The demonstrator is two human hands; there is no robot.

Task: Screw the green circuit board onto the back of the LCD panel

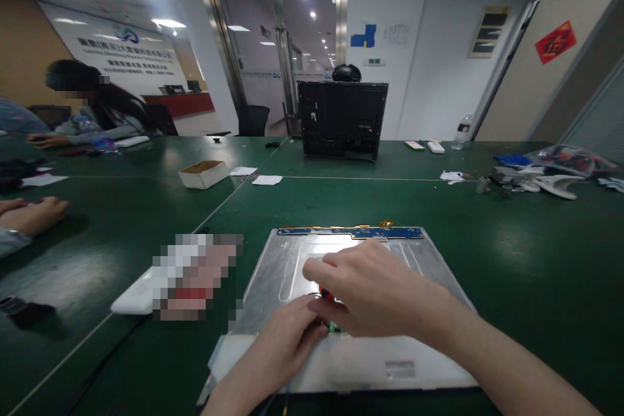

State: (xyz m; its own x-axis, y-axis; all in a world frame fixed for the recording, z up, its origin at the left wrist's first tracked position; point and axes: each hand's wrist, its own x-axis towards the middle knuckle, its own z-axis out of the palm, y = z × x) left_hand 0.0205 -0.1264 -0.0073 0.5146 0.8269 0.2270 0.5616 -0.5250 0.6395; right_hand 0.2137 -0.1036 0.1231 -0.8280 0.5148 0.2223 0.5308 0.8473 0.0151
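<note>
A flat silver metal panel [433,260] lies back side up on the green table in front of me, with a narrow blue circuit strip [351,232] along its far edge. Both my hands meet over the middle of the panel. My right hand [375,292] curls over a small tool with a red and black handle [325,294], most of it hidden by the fingers. My left hand [287,338] rests on the panel just below, its fingertips pinched at the tool's tip by a small green part [333,326].
A white object [134,299] and a blurred patch lie left of the panel. A small cardboard box [203,173], paper slips and a black monitor back [342,118] stand farther off. Tools and wrappers clutter the right side [536,175]. Other people's hands [29,216] rest at left.
</note>
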